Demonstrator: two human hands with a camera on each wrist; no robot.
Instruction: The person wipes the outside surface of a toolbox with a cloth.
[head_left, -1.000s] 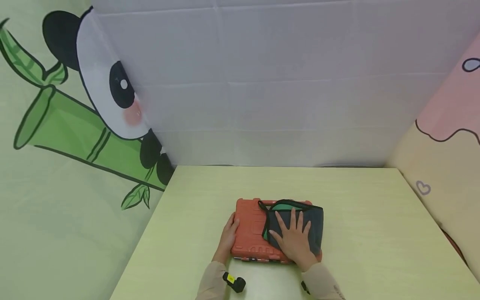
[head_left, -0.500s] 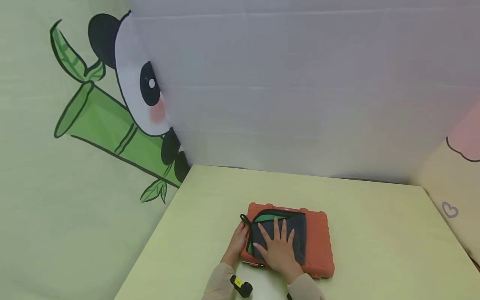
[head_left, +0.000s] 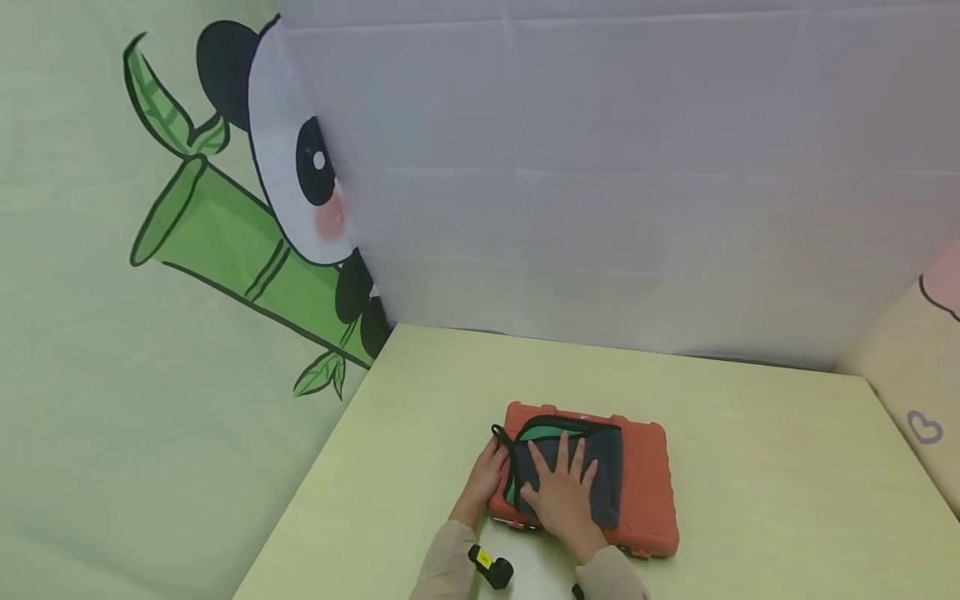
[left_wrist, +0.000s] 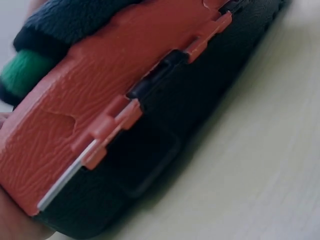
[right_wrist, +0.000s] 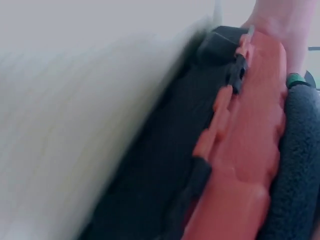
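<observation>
A red-lidded hard case [head_left: 648, 487] with a black lower body lies flat on the table. On the left half of its lid rests a dark grey, soft zip pouch [head_left: 606, 479], with black trim, a green inside and a small loop. My right hand [head_left: 562, 500] lies spread on the pouch, fingers apart and straight. Along the case's left side, my left hand [head_left: 482, 483] touches the edge near the pouch's loop; part of its fingers is hidden. In the left wrist view, the case's hinged front edge [left_wrist: 120, 127] stands above the tabletop.
The pale yellow table [head_left: 765, 450] extends around the case. Behind it hangs a white cloth wall [head_left: 600, 167], with a panda-and-bamboo print [head_left: 240, 242] on the left. A small black device with a yellow label [head_left: 491, 567] sits at the left wrist.
The pouch has slid from the right half of the lid to its left half under my right hand. My left hand stays at the case's left side. The head view has shifted.
</observation>
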